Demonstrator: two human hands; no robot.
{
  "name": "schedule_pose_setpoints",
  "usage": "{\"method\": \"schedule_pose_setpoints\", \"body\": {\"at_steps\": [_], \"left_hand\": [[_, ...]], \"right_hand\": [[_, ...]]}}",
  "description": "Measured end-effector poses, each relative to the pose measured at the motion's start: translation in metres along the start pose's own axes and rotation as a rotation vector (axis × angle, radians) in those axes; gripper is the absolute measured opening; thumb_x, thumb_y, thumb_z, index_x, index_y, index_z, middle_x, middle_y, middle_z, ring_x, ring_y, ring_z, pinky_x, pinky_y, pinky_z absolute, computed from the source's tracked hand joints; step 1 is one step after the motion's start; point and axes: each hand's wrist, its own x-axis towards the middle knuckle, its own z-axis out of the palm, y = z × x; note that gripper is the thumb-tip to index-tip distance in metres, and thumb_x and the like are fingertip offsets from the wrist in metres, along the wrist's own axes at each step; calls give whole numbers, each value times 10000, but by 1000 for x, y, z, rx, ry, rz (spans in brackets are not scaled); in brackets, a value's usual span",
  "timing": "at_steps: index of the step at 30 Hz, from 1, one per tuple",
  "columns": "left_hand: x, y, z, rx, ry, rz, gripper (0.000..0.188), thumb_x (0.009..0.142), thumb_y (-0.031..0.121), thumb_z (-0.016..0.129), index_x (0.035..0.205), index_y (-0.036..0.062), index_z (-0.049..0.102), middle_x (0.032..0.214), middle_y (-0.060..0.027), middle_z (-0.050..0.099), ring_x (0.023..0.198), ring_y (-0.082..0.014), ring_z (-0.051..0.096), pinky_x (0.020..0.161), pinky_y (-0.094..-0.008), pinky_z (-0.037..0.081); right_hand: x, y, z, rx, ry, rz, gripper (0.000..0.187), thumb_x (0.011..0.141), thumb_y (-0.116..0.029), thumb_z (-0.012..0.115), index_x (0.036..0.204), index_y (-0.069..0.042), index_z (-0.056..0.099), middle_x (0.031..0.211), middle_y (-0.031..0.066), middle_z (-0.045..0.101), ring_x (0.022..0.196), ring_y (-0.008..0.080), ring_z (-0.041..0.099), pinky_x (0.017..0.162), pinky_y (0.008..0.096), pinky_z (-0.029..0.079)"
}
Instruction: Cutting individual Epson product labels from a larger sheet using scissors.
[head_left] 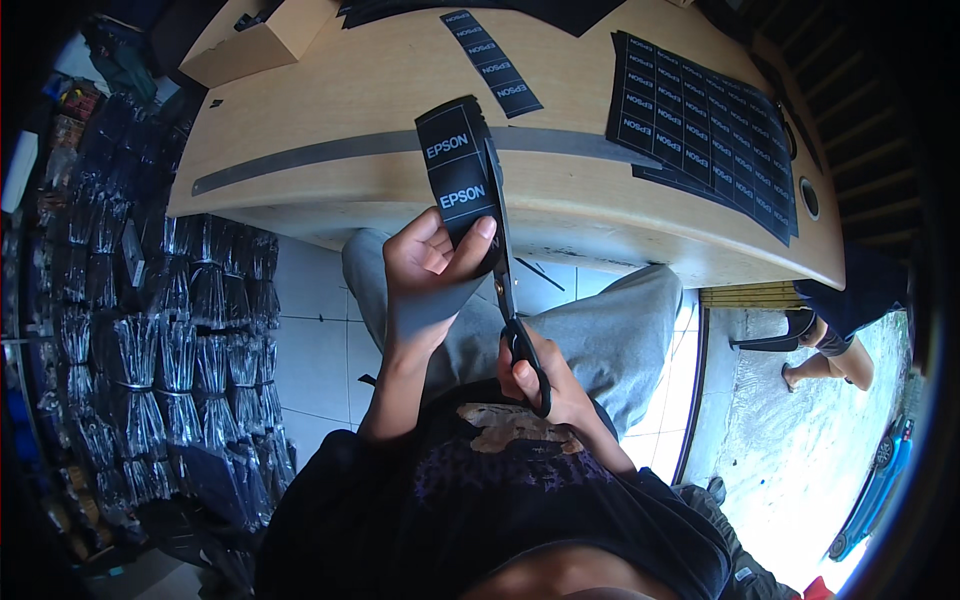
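My left hand point(432, 262) pinches a black strip of printed labels point(455, 165) between thumb and fingers, holding it upright near the table's front edge. The strip's lower end is partly covered by my thumb and fingers. In my right hand point(560, 378) are black-handled scissors point(506, 265), with my fingers in and around the handle loops. Their blades point away from me and lie along the strip's right edge. Whether the blades are parted there is hard to make out.
On the wooden table point(330, 90) lie a long metal ruler point(300, 158), a loose label strip point(492, 65) and stacked label sheets point(690, 120). A cardboard box point(255, 45) stands far left. Plastic-wrapped bundles point(140, 350) fill the left side. Another person's leg point(850, 365) shows at right.
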Motion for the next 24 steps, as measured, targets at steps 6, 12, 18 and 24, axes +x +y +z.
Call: {"method": "schedule_pose_setpoints", "body": {"at_steps": [6,12,18,24], "left_hand": [[16,4,-10,-21,32,34,169,848,54,637,970,-58,604,918,-70,652,838,-87,584,755,-219,456],[15,7,-6,-4,10,101,182,848,30,627,997,-72,604,927,-86,655,835,-87,580,754,-214,455],[6,7,0,-57,-35,79,163,849,15,617,984,-76,606,908,-86,657,826,-88,583,753,-218,457],[2,2,0,-26,-65,56,158,849,-6,607,987,-83,599,920,-88,651,825,-90,584,739,-222,465]], "right_hand": [[-3,2,-3,-27,-39,3,499,888,-528,479,859,-31,455,644,55,482,595,166,498,570,316,404],[-1,-3,-3,37,-53,-19,615,811,-645,507,857,-34,450,656,41,486,602,156,496,576,308,407],[3,-3,-6,34,-88,-27,727,748,-739,484,868,-24,427,667,38,465,612,145,478,575,294,394],[6,-4,-6,44,-68,-68,719,747,-729,498,862,-25,406,655,24,414,592,140,413,564,291,355]]}}
